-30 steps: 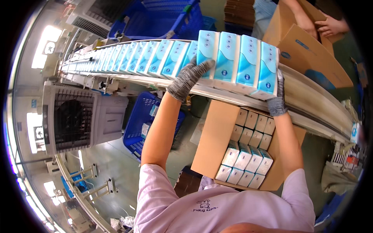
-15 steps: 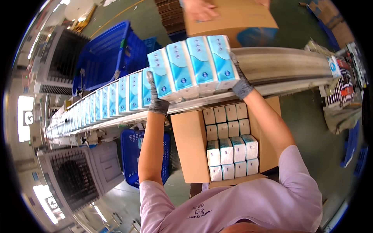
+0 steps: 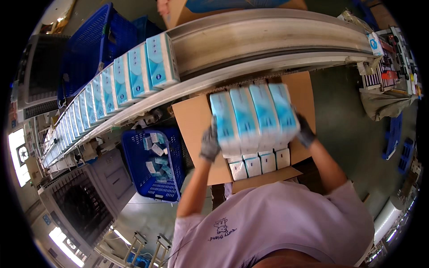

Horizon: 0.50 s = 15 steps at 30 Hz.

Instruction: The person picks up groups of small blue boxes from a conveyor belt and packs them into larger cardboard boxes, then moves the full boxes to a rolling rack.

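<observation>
A row of several blue-and-white tissue packs (image 3: 254, 111) is squeezed between my two grey-gloved hands. My left hand (image 3: 210, 142) presses on the row's left end, and my right hand (image 3: 304, 131) presses on its right end. The row is held over an open cardboard box (image 3: 193, 127). Inside the box, packed tissue packs (image 3: 260, 164) show along the near side; the held row hides the rest of the contents. To the upper left, more tissue packs (image 3: 161, 62) stand in a long line on the conveyor (image 3: 268, 33).
Left of the box, a blue plastic basket (image 3: 134, 178) holds loose packs. A larger blue bin (image 3: 89, 49) stands beyond the conveyor. Across it, another person's hand (image 3: 163, 7) touches a second cardboard box (image 3: 196, 15). A roller section (image 3: 380, 80) sits at the right end.
Both hands have lifted the row of tissue packs off the conveyor and brought it nearer, over the open box. Across the conveyor, the other person's hand has shifted left.
</observation>
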Tool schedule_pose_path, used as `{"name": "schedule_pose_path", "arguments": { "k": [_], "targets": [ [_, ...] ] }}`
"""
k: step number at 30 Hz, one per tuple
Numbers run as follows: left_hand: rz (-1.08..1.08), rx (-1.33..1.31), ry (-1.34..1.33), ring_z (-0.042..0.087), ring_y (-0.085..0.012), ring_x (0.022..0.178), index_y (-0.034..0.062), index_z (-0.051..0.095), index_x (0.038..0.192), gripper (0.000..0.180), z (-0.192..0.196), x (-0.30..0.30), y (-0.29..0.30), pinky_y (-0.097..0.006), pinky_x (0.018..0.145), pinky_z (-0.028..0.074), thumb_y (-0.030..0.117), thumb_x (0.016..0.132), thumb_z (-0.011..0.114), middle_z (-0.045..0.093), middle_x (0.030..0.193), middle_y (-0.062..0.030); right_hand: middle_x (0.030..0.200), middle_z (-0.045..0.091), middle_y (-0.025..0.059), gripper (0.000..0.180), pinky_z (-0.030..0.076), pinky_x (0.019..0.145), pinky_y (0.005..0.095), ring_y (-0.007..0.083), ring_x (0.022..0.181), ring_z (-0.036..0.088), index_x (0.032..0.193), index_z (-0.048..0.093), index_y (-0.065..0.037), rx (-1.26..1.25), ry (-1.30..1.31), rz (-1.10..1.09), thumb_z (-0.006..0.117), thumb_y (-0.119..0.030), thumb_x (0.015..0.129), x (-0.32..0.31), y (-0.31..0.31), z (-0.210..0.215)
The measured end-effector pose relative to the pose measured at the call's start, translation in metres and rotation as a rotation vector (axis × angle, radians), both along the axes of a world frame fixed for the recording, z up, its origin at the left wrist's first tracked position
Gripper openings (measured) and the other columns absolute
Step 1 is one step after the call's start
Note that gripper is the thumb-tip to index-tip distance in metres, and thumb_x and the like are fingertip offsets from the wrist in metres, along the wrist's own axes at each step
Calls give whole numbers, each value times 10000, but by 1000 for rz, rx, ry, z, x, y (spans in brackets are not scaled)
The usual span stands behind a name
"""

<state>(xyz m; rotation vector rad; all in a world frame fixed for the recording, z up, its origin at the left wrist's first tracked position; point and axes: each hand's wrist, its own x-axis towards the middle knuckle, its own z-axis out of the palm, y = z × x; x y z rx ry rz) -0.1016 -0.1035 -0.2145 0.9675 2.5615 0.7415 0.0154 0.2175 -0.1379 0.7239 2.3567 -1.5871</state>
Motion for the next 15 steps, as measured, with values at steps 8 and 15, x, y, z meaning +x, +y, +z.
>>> {"name": "schedule_pose_path", "arguments": {
  "k": [8,15],
  "targets": [
    [416,563,193,577,-294,620,63,608,854,101,82,-35,57,-365,590,475,100,761,598,593,676,-116,969,559,169,260,432,795,370,312,908,544,1062,512,-40,602,388,-46,498,-161,831,-26,-35,29],
    [-238,459,279,570,-285,792,64,584,1008,277,156,-127,109,-346,657,463,180,759,619,594,920,-127,1166,463,175,438,332,929,455,335,1077,446,1116,440,-48,613,386,583,569,-240,745,111,-121,66]
  ]
}}
